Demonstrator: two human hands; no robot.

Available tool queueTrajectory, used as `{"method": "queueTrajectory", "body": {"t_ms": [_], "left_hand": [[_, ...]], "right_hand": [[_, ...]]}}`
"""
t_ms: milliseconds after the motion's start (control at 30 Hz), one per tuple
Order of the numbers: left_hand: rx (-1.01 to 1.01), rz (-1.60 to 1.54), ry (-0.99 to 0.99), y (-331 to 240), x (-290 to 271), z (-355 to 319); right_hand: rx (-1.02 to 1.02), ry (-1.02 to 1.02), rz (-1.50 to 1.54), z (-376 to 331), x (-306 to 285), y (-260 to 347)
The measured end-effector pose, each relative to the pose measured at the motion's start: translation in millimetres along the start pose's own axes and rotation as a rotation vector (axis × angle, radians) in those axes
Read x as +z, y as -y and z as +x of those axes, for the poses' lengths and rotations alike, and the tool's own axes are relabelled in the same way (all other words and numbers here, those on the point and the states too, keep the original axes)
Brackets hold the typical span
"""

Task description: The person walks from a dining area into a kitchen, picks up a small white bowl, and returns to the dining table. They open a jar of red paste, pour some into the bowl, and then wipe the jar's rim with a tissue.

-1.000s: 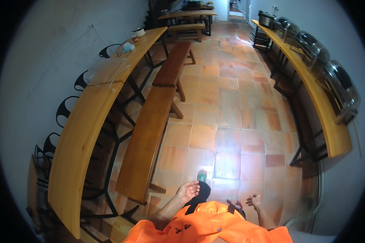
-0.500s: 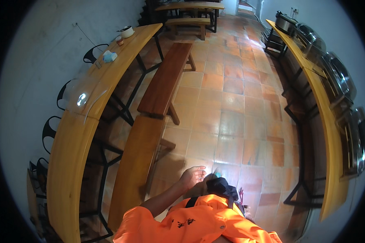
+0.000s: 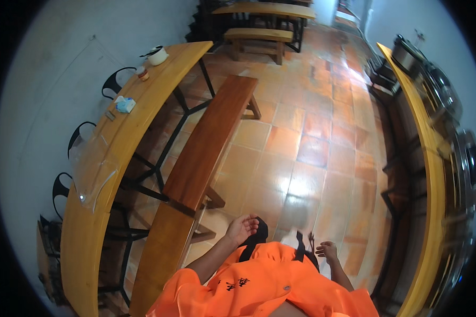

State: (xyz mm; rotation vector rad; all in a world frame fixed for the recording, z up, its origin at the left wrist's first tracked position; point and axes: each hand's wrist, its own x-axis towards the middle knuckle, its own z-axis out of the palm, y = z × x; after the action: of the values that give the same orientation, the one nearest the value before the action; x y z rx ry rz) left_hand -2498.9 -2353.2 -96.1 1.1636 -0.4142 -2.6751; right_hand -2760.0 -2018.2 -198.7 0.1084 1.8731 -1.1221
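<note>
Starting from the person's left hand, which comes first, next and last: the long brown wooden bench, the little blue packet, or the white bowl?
1. Long brown wooden bench, just beyond the left hand.
2. Little blue packet, midway along the yellow table.
3. White bowl, at its far end.

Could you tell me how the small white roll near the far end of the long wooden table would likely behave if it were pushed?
The white roll looks small, so probably light and easy to slide. Its round shape suggests it could roll if tipped onto its side. It sits close to the table edge, so a firm push might send it off.
</note>
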Motion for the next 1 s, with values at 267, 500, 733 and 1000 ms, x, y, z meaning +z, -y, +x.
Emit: {"method": "queueTrajectory", "body": {"t_ms": [267,500,733,1000], "left_hand": [[-0.008,-0.080,0.033,-140.9,74.2,217.2],[0.000,0.017,-0.010,-299.3,198.5,348.7],[0.091,-0.083,-0.133,-401.7,251.9,476.3],[0.217,-0.223,-0.140,-507.4,336.8,589.7]], "right_hand": [[-0.037,0.052,-0.177,206.9,-3.5,146.0],[-0.026,-0.006,-0.391,334.5,-7.4,281.3],[-0.074,0.021,-0.285,476.8,-9.7,461.3],[-0.084,0.191,-0.228,669.2,-13.4,697.4]]}}
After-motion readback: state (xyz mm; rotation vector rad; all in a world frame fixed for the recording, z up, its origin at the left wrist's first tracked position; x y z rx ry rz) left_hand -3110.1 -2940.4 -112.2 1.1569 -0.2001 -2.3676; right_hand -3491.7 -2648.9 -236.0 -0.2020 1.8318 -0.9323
